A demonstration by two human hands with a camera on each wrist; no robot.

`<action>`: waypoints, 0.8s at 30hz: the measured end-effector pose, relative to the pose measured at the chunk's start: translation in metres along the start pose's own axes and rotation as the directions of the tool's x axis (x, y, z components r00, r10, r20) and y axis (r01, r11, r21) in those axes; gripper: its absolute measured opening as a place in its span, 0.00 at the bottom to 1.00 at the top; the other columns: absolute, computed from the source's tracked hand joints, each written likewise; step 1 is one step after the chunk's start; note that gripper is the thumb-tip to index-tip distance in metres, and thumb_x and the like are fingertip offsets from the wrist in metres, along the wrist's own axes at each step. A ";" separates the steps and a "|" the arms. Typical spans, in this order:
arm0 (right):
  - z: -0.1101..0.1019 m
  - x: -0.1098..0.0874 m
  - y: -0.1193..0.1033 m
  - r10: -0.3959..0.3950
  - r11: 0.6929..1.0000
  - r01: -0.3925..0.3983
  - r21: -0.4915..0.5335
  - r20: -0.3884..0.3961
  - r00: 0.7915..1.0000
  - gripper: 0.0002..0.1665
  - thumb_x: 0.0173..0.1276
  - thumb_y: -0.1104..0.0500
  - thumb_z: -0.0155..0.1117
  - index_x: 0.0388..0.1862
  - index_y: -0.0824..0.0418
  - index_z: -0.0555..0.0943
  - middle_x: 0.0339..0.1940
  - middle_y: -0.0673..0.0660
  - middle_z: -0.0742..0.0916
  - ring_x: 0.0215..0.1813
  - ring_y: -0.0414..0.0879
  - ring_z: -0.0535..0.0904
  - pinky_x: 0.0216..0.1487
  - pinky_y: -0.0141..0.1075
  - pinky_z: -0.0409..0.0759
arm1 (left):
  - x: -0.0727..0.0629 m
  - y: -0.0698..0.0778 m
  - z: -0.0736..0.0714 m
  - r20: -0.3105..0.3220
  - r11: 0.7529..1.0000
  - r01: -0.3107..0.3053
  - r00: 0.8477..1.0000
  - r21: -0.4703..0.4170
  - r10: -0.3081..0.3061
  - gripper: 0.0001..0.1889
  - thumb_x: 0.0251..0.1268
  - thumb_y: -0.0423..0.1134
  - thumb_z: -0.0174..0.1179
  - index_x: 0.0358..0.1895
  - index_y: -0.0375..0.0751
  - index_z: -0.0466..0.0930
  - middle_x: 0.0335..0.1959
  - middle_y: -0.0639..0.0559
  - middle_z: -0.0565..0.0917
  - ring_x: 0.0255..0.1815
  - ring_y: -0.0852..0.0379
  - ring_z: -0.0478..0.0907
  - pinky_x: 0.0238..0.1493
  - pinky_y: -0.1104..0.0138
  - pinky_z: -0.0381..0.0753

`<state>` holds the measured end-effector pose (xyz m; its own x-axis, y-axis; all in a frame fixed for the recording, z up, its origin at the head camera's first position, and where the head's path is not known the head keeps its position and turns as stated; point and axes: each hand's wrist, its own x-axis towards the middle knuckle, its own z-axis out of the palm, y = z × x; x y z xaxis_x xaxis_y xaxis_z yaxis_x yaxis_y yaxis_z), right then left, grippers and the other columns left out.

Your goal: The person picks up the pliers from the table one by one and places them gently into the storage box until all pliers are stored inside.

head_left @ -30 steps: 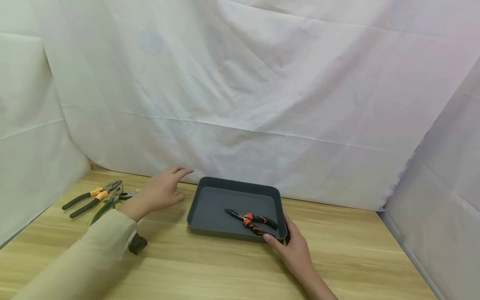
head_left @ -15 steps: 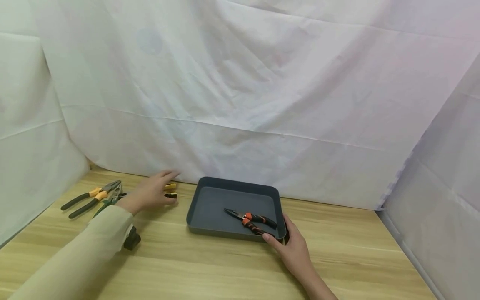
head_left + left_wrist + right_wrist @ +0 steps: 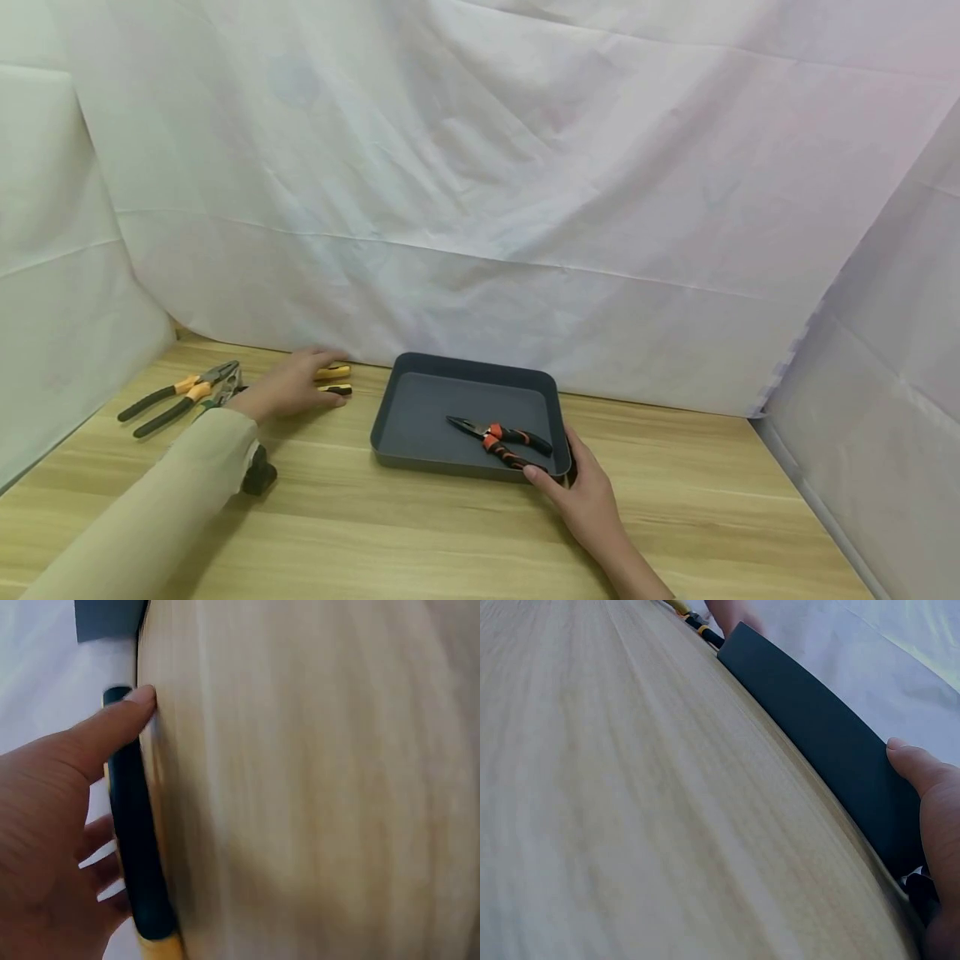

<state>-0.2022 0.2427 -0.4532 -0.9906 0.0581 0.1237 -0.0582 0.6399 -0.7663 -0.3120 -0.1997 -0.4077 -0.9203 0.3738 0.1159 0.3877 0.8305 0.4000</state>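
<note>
My left hand (image 3: 288,387) reaches over pliers with yellow-and-black handles (image 3: 336,389) near the back cloth. The left wrist view has its thumb across a black handle (image 3: 139,840) and the other fingers on the far side. The head of these pliers is hidden by the hand. My right hand (image 3: 592,496) holds the dark grey tray (image 3: 431,466) by its front right corner, thumb on the rim. Inside the tray lie long-nose pliers (image 3: 495,433) with orange-and-black handles, tips toward the left.
At the far left of the wooden table (image 3: 375,542) lie pliers with orange-and-black handles (image 3: 183,398). Green-handled pliers (image 3: 225,390) lie beside them, partly behind the left sleeve (image 3: 172,492). White cloth (image 3: 480,208) hangs along the back and sides.
My left hand has moved left and lowered around the yellow-and-black pliers, whose handles now show past it. My right hand keeps its hold on the tray.
</note>
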 end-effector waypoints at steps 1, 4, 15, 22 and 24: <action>0.000 0.000 0.000 0.001 1.000 -0.001 0.001 0.002 1.000 0.60 0.60 0.32 0.71 0.83 0.54 0.56 0.81 0.63 0.65 0.80 0.63 0.62 0.75 0.59 0.66 | 0.000 -0.003 0.001 0.001 1.000 0.000 1.000 -0.018 0.000 0.41 0.60 0.49 0.73 0.74 0.37 0.68 0.70 0.27 0.70 0.67 0.27 0.69 0.63 0.35 0.71; 0.000 -0.001 -0.002 -0.006 1.000 0.006 0.005 0.007 1.000 0.60 0.61 0.32 0.71 0.83 0.55 0.56 0.81 0.64 0.65 0.80 0.64 0.61 0.75 0.59 0.67 | -0.001 -0.008 0.003 0.006 0.998 0.007 1.000 -0.057 -0.007 0.42 0.61 0.49 0.72 0.74 0.35 0.66 0.68 0.26 0.71 0.66 0.27 0.70 0.62 0.35 0.71; 0.000 -0.002 -0.004 -0.002 1.000 0.002 0.006 0.009 1.000 0.59 0.61 0.32 0.70 0.83 0.55 0.56 0.81 0.64 0.66 0.80 0.63 0.62 0.74 0.58 0.68 | -0.002 -0.013 0.002 0.041 0.999 0.040 0.998 -0.020 -0.039 0.38 0.63 0.53 0.70 0.74 0.42 0.69 0.71 0.26 0.66 0.67 0.23 0.65 0.59 0.29 0.67; 0.000 -0.002 -0.004 -0.001 1.000 0.001 0.007 0.009 1.000 0.59 0.62 0.33 0.71 0.83 0.55 0.56 0.81 0.64 0.65 0.80 0.64 0.62 0.74 0.58 0.68 | -0.006 -0.011 -0.001 0.082 0.997 0.066 0.994 0.035 -0.069 0.39 0.65 0.57 0.66 0.74 0.40 0.68 0.68 0.25 0.67 0.62 0.24 0.68 0.56 0.27 0.66; -0.001 -0.002 -0.004 -0.003 1.000 0.003 0.001 0.008 1.000 0.59 0.62 0.33 0.71 0.83 0.55 0.56 0.81 0.64 0.66 0.80 0.64 0.62 0.74 0.58 0.68 | -0.006 -0.010 -0.001 0.092 0.997 0.064 0.993 0.039 -0.067 0.39 0.66 0.57 0.65 0.75 0.41 0.67 0.68 0.26 0.67 0.62 0.24 0.68 0.56 0.27 0.65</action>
<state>-0.2000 0.2403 -0.4498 -0.9915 0.0500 0.1205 -0.0610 0.6389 -0.7668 -0.3109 -0.2107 -0.4119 -0.9353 0.3539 0.0042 0.3302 0.8682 0.3704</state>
